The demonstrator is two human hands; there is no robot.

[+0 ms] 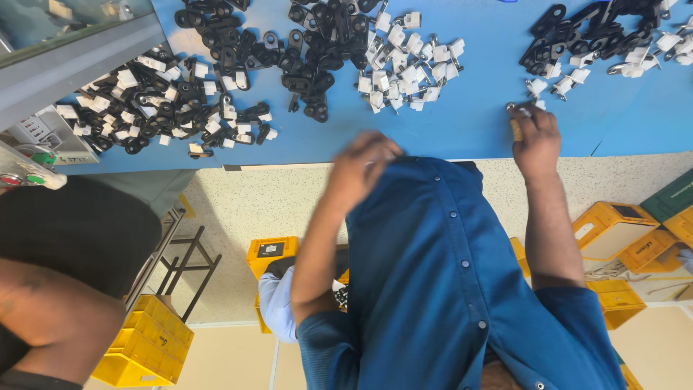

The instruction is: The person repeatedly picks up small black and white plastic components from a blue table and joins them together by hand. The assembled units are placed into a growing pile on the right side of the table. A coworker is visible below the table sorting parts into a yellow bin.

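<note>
Neither of my hands is in view. The picture is upside down: a person in a blue buttoned shirt (440, 274) faces me across a blue table (462, 123). One hand of that person (538, 141) rests at the table's edge and pinches a small metal-and-white part (521, 108). Their other hand (361, 166) is blurred at the table's edge, and I cannot tell what it holds. Heaps of black plastic parts (317, 43) and small white parts (408, 65) lie on the table.
A mixed black-and-white heap (166, 101) lies at left, and another (613, 36) at right. A grey machine with coloured buttons (29, 155) stands at the left edge. Yellow crates (613, 231) sit on the floor. Another person's arm in a black sleeve (58, 289) shows at lower left.
</note>
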